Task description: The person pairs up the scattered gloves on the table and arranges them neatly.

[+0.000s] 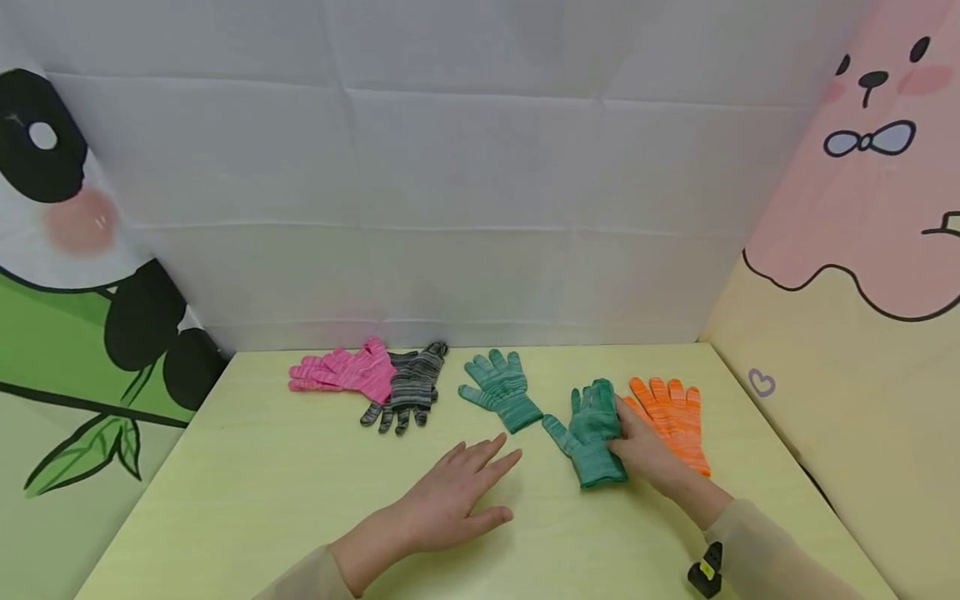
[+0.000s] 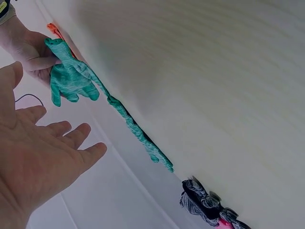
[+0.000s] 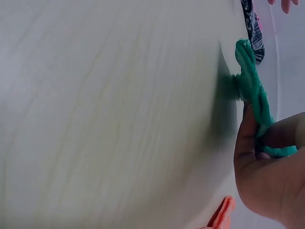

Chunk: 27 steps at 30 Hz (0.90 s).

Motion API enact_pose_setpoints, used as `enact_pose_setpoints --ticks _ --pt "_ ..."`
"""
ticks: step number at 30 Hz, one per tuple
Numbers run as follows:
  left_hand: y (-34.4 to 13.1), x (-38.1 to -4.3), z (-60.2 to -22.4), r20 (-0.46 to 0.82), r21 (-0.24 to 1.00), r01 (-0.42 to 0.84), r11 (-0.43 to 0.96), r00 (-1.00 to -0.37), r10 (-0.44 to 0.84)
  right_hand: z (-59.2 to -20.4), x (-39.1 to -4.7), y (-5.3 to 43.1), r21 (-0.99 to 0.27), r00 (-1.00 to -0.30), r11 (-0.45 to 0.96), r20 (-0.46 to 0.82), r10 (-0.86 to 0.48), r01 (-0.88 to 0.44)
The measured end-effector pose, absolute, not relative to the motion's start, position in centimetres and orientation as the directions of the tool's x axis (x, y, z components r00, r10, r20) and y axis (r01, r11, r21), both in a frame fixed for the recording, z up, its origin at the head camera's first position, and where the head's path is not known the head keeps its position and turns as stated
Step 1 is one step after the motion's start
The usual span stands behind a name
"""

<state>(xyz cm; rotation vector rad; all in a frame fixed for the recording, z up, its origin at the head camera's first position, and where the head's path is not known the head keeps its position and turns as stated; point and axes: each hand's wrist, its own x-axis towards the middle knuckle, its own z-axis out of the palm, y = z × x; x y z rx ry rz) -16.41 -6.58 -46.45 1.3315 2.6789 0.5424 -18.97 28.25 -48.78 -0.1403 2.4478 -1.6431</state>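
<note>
My right hand (image 1: 647,446) pinches a green knit glove (image 1: 595,437) by its right side, thumb and fingers on opposite faces. In the right wrist view this glove (image 3: 252,86) is lifted a little off the table, its shadow beside it. A second green glove (image 1: 501,387) lies flat just to its left, fingers pointing away. My left hand (image 1: 453,498) hovers over the table in front, fingers spread and holding nothing; the left wrist view shows its bare palm (image 2: 43,162). An orange glove (image 1: 675,423) lies right of the held one, partly hidden behind my right hand.
Pink gloves (image 1: 345,372) lie at the back left of the pale yellow table (image 1: 247,500), overlapping grey-and-black striped gloves (image 1: 412,386). A white sheet (image 1: 465,167) hangs along the back edge. Printed cartoon panels (image 1: 847,208) stand at both sides.
</note>
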Motion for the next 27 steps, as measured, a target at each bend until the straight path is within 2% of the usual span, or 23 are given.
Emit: enact_pose_setpoints --ticks 9,16,19,22,24,27 --pt "-6.3 -16.4 -46.6 0.031 0.352 0.753 0.556 -0.603 0.798 -48.7 -18.3 28.8 -0.907 -0.979 0.418 -0.135 -0.151 0.061" --pt "-5.8 -16.5 -46.6 0.043 0.196 0.8 0.568 -0.585 0.81 -47.9 -17.1 30.1 -0.86 -0.989 0.507 -0.114 -0.088 0.054" --pt "-5.7 -16.5 -46.5 0.042 0.153 0.809 0.567 -0.579 0.814 -47.4 -16.4 30.8 -0.744 -0.996 0.666 -0.004 -0.093 -0.059" --pt "-5.6 -16.6 -46.5 0.035 0.15 0.812 0.565 -0.575 0.817 -47.1 -15.8 31.2 -0.539 -0.984 0.823 0.123 -0.132 -0.178" --pt "-5.5 -16.6 -46.5 0.028 0.151 0.812 0.564 -0.574 0.819 -47.2 -15.6 31.3 -0.409 -0.968 0.881 0.178 -0.178 -0.237" --pt "-5.3 -16.6 -46.6 0.023 0.153 0.814 0.561 -0.57 0.821 -47.6 -15.3 31.3 -0.273 -0.954 0.921 0.185 -0.234 -0.279"
